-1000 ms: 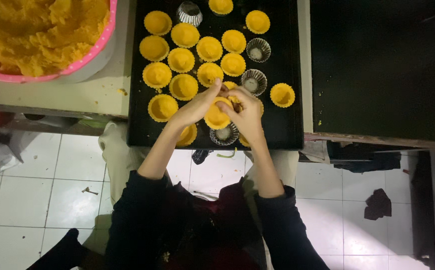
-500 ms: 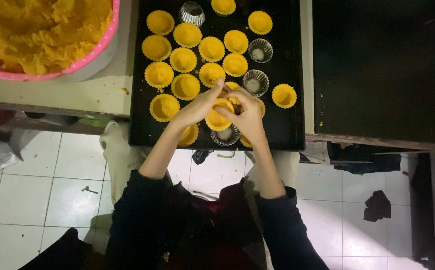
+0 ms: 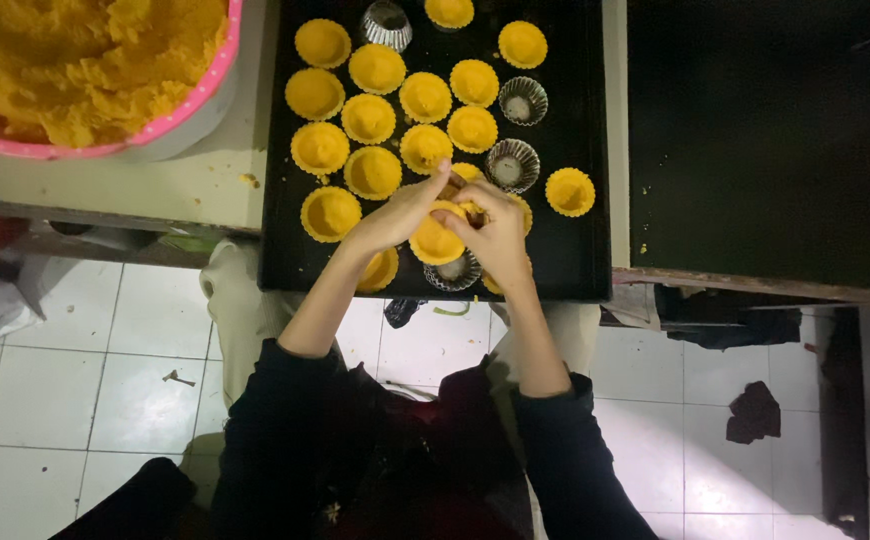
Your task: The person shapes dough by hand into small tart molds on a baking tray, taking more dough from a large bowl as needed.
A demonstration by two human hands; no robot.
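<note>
Hands (image 3: 450, 215) unmoved, tart mould (image 3: 437, 240) half-hidden

Tray (image 3: 290, 250) sits on the counter (image 3: 155, 190), reaching its near edge. Bowl (image 3: 170, 125) of dough (image 3: 75, 60) stands left of the tray, at the counter's far left corner. Filled cups (image 3: 375, 68) lie in rows across the tray's far and middle part; empty moulds (image 3: 523, 100) among them toward the right. Both hands, left (image 3: 395, 215) and right (image 3: 495, 235), meet over the tray's near edge, touching one filled cup (image 3: 437, 242); an empty mould (image 3: 452, 272) lies just under them.
</note>
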